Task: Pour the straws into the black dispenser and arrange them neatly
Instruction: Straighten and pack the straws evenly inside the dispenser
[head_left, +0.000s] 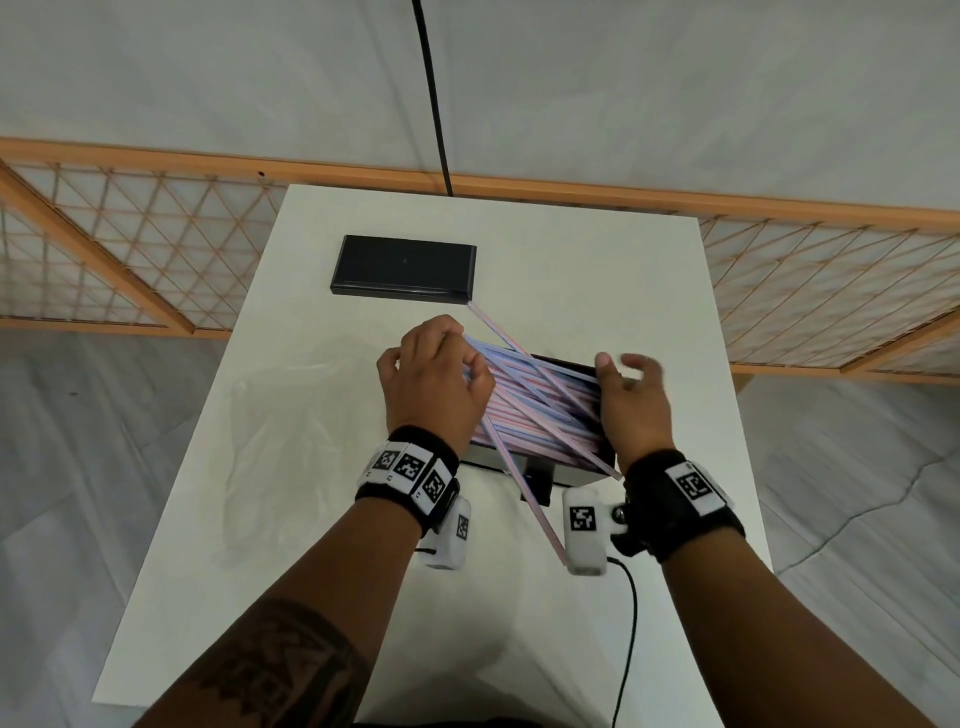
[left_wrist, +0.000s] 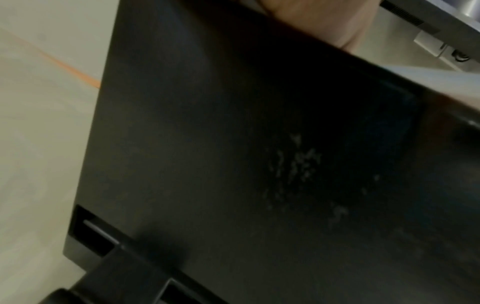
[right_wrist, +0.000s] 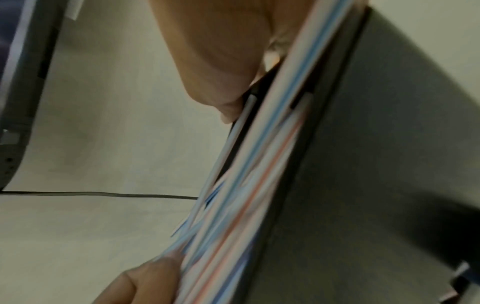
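Observation:
The black dispenser (head_left: 571, 470) stands mid-table, filled with pink-and-blue striped straws (head_left: 540, 405) that lie crossed and untidy. My left hand (head_left: 436, 379) is at their left ends, fingers curled round a bunch. My right hand (head_left: 631, 395) is at the dispenser's right end, fingers spread and blurred, palm against the straw ends. One straw (head_left: 535, 509) sticks out over the front wall; another (head_left: 493, 325) points toward the lid. The left wrist view shows mostly the dispenser's dark wall (left_wrist: 233, 144). In the right wrist view the straws (right_wrist: 259, 174) run along the dispenser (right_wrist: 376, 164) beside my right palm (right_wrist: 215, 51).
The black lid (head_left: 402, 267) lies flat at the back left of the white table (head_left: 597, 286). A clear plastic bag (head_left: 280, 441) lies left of my hands. A black cable (head_left: 631, 613) trails off the front edge. A wooden lattice screen (head_left: 156, 249) stands behind the table.

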